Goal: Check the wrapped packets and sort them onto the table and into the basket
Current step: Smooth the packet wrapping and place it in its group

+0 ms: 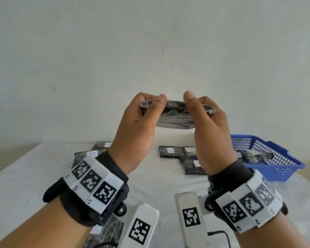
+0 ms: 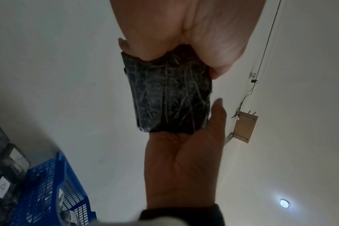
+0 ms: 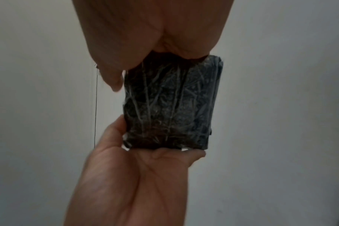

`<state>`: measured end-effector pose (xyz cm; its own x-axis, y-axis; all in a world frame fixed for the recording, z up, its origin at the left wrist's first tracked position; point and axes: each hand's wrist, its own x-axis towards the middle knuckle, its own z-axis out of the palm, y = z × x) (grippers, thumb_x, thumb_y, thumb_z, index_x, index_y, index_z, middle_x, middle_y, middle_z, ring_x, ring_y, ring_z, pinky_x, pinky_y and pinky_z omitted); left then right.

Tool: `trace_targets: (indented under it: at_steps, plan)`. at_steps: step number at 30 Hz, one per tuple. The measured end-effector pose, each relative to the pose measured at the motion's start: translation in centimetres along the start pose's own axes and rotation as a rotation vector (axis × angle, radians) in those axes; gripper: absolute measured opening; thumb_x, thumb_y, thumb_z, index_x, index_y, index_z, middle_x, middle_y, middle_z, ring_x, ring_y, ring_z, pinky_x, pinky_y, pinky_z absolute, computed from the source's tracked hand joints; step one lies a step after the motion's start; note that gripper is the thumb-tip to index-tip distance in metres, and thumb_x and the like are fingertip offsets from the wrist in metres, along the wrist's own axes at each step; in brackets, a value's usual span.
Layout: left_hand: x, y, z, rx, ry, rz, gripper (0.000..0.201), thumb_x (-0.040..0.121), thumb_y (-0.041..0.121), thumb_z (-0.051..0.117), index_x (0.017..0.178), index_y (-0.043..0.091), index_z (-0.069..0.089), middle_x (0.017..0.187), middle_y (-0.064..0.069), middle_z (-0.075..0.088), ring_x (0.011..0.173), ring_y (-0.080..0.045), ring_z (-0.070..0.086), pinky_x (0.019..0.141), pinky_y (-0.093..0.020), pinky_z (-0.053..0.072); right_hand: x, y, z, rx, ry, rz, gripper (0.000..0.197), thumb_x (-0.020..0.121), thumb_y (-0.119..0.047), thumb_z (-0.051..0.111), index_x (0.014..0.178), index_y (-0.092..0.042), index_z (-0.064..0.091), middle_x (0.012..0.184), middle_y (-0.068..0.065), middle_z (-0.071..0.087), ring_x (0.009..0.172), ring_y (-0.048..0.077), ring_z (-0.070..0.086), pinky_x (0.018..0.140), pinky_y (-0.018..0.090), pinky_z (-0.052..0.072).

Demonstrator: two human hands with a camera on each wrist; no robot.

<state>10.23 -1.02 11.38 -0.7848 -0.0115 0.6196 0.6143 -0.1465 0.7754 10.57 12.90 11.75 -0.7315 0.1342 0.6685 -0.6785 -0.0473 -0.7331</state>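
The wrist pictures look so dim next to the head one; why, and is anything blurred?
Head view: bright, even daylight, with the thumbs slightly smeared above the packet. Left wrist view: dim, aimed up past a glaring ceiling lamp, so the left hand and right hand turn shadowy. Right wrist view: equally dim, soft at the edges.

We see a white cloth-covered table point(image 1: 34, 176) carrying 3 black wrapped packets labelled A point(image 1: 170, 151), more black packets at left point(image 1: 82, 155), and a blue plastic mesh basket point(image 1: 276, 169) at right.

Held packet's point(image 1: 175, 115) ends behind both hands; its label side unseen.
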Motion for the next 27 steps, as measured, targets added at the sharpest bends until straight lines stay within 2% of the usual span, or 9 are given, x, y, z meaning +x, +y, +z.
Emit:
trace_targets:
  at_steps: [2,4,6,8,10,18,21,24,27]
  plan:
    - [-0.02,0.12,0.18,-0.002,-0.009,0.02,0.037,0.091,0.045,0.071,0.093,0.01,0.061,0.068,-0.015,0.057,0.069,-0.017,0.057,0.071,-0.027,0.046,0.11,0.27,-0.22,0.004,-0.009,-0.007,0.034,0.094,-0.034,0.071,0.079,-0.006,0.059,0.073,0.009,0.057,0.071,0.021,0.052,0.07,0.031,0.044]
    - [0.11,-0.02,0.21,0.017,0.017,0.03,0.027,0.092,0.034,0.073,0.093,0.009,0.064,0.073,0.003,0.069,0.075,-0.01,0.066,0.075,-0.021,0.052,0.08,0.34,-0.21,0.028,-0.001,-0.015,0.026,0.093,-0.029,0.072,0.082,-0.007,0.061,0.075,0.006,0.065,0.075,0.018,0.06,0.074,0.028,0.05]
    - [0.42,-0.22,0.12,0.006,0.037,0.037,0.022,0.092,0.029,0.075,0.094,0.009,0.066,0.08,0.001,0.071,0.081,-0.012,0.068,0.078,-0.021,0.055,0.01,0.31,-0.06,0.066,-0.017,-0.007,0.028,0.09,-0.027,0.071,0.089,0.0,0.061,0.08,0.014,0.069,0.081,0.02,0.065,0.079,0.029,0.053]
    - [0.61,-0.2,0.08,-0.043,0.018,0.036,0.027,0.085,0.037,0.076,0.091,0.013,0.065,0.083,-0.005,0.069,0.084,-0.018,0.067,0.081,-0.027,0.053,-0.09,0.35,0.06,0.07,-0.017,-0.013,0.039,0.09,-0.026,0.072,0.093,0.011,0.058,0.088,0.033,0.067,0.085,0.024,0.065,0.083,0.035,0.053]
    - [0.59,-0.22,0.0,-0.041,0.011,0.019,0.028,0.083,0.039,0.074,0.091,0.013,0.065,0.085,-0.007,0.069,0.085,-0.018,0.066,0.082,-0.027,0.053,-0.26,0.41,0.11,0.076,0.002,-0.02,0.046,0.089,-0.027,0.073,0.096,0.015,0.056,0.092,0.038,0.064,0.084,0.026,0.062,0.083,0.04,0.051]
    - [0.48,0.1,-0.02,-0.046,-0.002,0.014,0.033,0.076,0.047,0.073,0.088,0.017,0.066,0.086,-0.006,0.07,0.091,-0.024,0.066,0.097,-0.052,0.051,-0.59,0.45,0.3,0.031,0.023,0.003,0.033,0.088,-0.034,0.074,0.092,-0.004,0.06,0.081,0.015,0.067,0.081,0.024,0.065,0.08,0.039,0.053]
    - [0.41,0.29,-0.13,-0.094,-0.056,0.006,0.051,0.084,0.053,0.065,0.093,0.003,0.058,0.088,-0.021,0.057,0.088,-0.037,0.055,0.101,-0.068,0.041,-0.43,0.51,0.05,0.031,0.013,0.011,0.041,0.091,-0.037,0.069,0.093,0.002,0.057,0.083,0.013,0.059,0.081,0.024,0.058,0.078,0.045,0.05]
    - [0.23,0.34,-0.39,-0.107,-0.109,-0.007,0.072,0.09,0.063,0.062,0.109,-0.005,0.052,0.096,-0.036,0.057,0.096,-0.055,0.056,0.102,-0.076,0.035,-0.11,0.27,-0.15,0.069,0.011,0.063,0.033,0.089,-0.045,0.062,0.086,-0.014,0.051,0.083,0.005,0.047,0.083,0.022,0.048,0.08,0.051,0.041]
    - [0.42,0.33,-0.68,-0.119,-0.15,-0.034,0.084,0.087,0.073,0.061,0.112,-0.007,0.053,0.108,-0.022,0.062,0.113,-0.053,0.054,0.113,-0.072,0.031,0.13,0.05,-0.43,0.089,-0.024,0.069,0.029,0.092,-0.043,0.053,0.079,-0.019,0.043,0.086,0.005,0.037,0.086,0.022,0.039,0.084,0.045,0.034]
